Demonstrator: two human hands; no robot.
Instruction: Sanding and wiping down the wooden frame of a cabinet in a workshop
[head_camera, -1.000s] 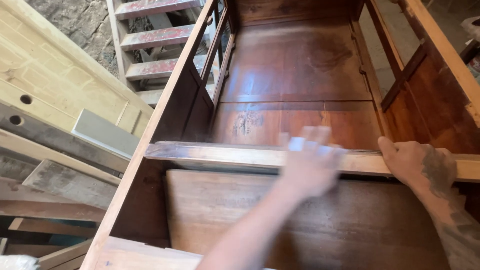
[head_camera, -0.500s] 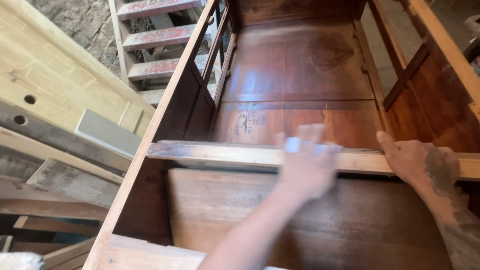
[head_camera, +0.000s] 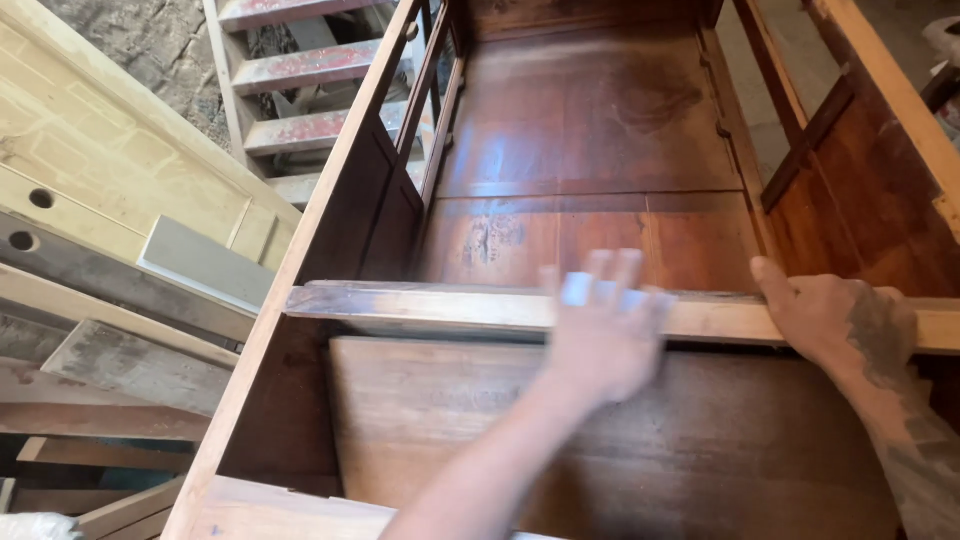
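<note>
Lower centre of frame, I log my left hand (head_camera: 600, 335), blurred, fingers spread flat over the pale crossrail (head_camera: 420, 308) of the brown cabinet carcass (head_camera: 590, 130), gripping nothing, while at right my right hand (head_camera: 840, 320) rests, fingers loosely curled, on that rail.

worn bare wood on the crossrail (head_camera: 420, 308), glossy reddish varnished wood on the cabinet's back panel (head_camera: 590, 120)
</note>
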